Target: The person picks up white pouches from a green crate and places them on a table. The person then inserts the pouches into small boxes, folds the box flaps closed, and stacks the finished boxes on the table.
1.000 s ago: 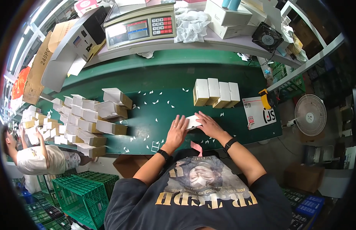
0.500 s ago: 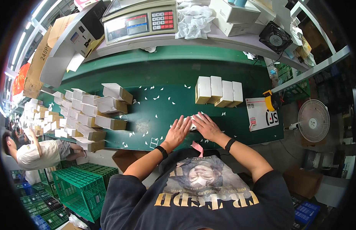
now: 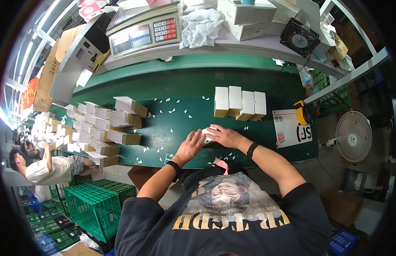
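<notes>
A small white box (image 3: 210, 134) lies near the table's front edge, mostly covered by my hands. My left hand (image 3: 190, 146) grips its left side with bent fingers. From the right, my right hand (image 3: 225, 136) curls over its top and side. Beyond my hands, a row of several closed white boxes (image 3: 248, 104) stands on the green table (image 3: 181, 111). To the left are many boxes with raised white flaps (image 3: 123, 120), set close together in rows. Small white paper scraps (image 3: 171, 111) are scattered between the two groups.
A white printed sheet (image 3: 287, 128) and a yellow-black tape dispenser (image 3: 301, 113) lie at the right. A scale (image 3: 144, 36) sits on the raised shelf. A white fan (image 3: 353, 136) stands at far right, green crates (image 3: 93, 209) at lower left. Another person (image 3: 50, 170) is at the left.
My hands, flat over the box with fingers stretched out before, now bend round its sides. The whole view has shifted slightly.
</notes>
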The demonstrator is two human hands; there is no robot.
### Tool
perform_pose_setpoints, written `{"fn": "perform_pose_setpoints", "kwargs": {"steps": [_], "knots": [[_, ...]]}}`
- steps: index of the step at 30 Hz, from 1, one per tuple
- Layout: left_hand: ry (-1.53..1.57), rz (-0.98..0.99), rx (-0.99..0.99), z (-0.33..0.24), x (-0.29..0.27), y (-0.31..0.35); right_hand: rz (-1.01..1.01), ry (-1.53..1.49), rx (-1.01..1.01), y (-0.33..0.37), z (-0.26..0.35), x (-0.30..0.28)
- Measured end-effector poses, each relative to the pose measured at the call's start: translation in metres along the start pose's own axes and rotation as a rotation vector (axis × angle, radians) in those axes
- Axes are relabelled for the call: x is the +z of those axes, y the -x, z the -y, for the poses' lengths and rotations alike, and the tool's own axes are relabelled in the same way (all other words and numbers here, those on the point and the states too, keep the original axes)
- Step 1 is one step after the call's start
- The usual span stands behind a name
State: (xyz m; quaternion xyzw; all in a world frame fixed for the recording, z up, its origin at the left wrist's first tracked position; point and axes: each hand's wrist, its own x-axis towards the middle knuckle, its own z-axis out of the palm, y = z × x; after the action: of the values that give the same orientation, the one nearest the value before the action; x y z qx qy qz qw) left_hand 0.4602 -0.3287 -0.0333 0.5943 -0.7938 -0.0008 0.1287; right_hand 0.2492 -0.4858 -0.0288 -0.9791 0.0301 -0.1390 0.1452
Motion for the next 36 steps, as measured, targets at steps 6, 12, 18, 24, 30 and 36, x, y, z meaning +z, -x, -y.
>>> {"fn": "perform_pose_setpoints", "kwargs": {"steps": [6, 12, 18, 24, 30, 36], "knots": [[-0.137, 0.046, -0.153, -0.029, 0.013, -0.003, -0.135, 0.052, 0.059, 0.007, 0.016, 0.009], [-0.250, 0.062, -0.189, -0.033, 0.022, 0.000, -0.175, 0.169, -0.033, 0.013, 0.004, 0.024], [-0.277, 0.021, -0.266, -0.054, 0.023, 0.007, -0.195, 0.123, 0.014, 0.016, 0.011, 0.028], [-0.133, -0.052, -0.381, -0.060, 0.020, -0.013, -0.232, 0.095, 0.088, 0.026, 0.027, 0.020], [0.048, 0.191, -0.676, -0.112, 0.002, -0.043, 0.086, -0.759, 0.880, 0.056, 0.010, 0.031], [0.052, 0.140, -0.751, -0.115, 0.023, -0.032, 0.121, -1.172, 0.894, 0.046, 0.011, 0.045]]}}
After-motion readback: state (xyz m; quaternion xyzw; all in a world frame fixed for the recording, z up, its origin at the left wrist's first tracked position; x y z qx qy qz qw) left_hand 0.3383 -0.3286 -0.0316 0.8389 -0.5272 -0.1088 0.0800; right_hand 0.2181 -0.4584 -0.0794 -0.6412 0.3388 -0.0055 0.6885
